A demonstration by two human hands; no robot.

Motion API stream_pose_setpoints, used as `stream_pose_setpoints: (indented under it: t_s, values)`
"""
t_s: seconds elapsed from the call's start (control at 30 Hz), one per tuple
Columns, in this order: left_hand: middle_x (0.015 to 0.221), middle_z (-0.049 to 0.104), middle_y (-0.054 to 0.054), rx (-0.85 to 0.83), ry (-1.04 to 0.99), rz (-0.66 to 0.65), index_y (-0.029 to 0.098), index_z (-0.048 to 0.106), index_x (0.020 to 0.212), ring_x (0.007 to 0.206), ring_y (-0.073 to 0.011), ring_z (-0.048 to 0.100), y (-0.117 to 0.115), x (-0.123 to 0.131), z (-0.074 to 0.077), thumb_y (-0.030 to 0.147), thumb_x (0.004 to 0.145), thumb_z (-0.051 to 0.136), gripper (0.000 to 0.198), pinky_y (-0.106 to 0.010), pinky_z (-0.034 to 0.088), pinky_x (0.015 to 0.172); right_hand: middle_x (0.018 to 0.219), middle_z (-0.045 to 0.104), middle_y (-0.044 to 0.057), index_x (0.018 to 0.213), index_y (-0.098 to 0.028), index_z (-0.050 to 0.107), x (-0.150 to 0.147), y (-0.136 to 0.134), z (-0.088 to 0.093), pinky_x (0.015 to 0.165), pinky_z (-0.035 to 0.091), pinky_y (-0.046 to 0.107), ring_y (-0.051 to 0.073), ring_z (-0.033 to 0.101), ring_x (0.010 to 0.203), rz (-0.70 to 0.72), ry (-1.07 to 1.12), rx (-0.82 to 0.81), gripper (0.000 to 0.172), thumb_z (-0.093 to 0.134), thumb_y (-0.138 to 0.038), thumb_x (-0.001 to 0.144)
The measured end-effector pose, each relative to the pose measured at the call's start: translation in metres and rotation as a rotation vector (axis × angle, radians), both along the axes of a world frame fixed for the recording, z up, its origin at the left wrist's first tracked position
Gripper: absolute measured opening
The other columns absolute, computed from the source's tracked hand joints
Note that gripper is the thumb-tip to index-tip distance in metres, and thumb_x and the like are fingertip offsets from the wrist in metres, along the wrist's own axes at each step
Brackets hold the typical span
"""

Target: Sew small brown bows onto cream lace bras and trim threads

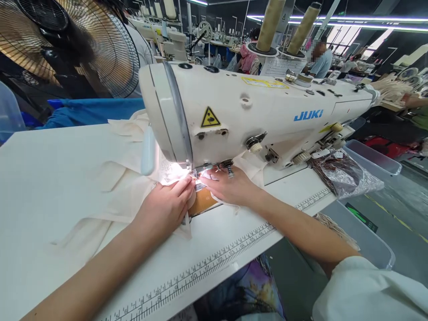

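A white sewing machine (220, 102) marked JUKI stands across the table, its lamp lighting the needle area. Cream fabric (123, 196) runs under the machine head and spreads in loose folds to the left. My left hand (167, 200) pinches the fabric just left of the presser foot, fingertips close to the needle. On the other side, my right hand (230, 185) holds the fabric's edge, its fingers partly hidden beneath the machine head. Between both hands an orange-brown plate (203, 200) shows in the machine bed.
A ruler strip (214, 263) lines the table's front edge. Right of the machine lies a plastic bag (347, 171) of dark material, with clear bins (371, 232) below. A large fan (70, 44) stands at the back left. Thread cones (270, 24) rise behind the machine; other people work farther off.
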State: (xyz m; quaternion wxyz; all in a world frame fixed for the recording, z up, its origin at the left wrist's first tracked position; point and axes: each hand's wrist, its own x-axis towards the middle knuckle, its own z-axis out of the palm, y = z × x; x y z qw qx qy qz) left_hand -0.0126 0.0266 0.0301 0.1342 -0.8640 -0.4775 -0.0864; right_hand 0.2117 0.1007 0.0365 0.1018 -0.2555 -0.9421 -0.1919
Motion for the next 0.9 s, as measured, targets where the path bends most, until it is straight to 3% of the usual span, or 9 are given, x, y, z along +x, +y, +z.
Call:
stream_pose_setpoints:
  t_s: [0.67, 0.9]
  values:
    - [0.125, 0.069, -0.016, 0.119, -0.103, -0.034, 0.008, 0.061, 0.129, 0.101, -0.0299, 0.067, -0.0004, -0.0001, -0.0046, 0.017, 0.096, 0.035, 0.043, -0.042, 0.051, 0.072, 0.128, 0.063, 0.009, 0.125, -0.023, 0.061, 0.0011, -0.0017, 0.0018, 0.084, 0.038, 0.038, 0.022, 0.056, 0.101, 0.009, -0.001, -0.017, 0.034, 0.036, -0.020, 0.103]
    - [0.119, 0.070, -0.016, 0.122, -0.074, -0.021, 0.008, 0.063, 0.126, 0.097, -0.0294, 0.065, -0.0039, 0.0026, -0.0033, 0.017, 0.096, 0.036, 0.041, -0.042, 0.050, 0.072, 0.124, 0.065, 0.007, 0.119, -0.022, 0.064, 0.0014, -0.0062, 0.0012, 0.083, 0.035, 0.037, 0.019, 0.057, 0.092, 0.048, 0.042, 0.032, 0.034, 0.033, -0.030, 0.106]
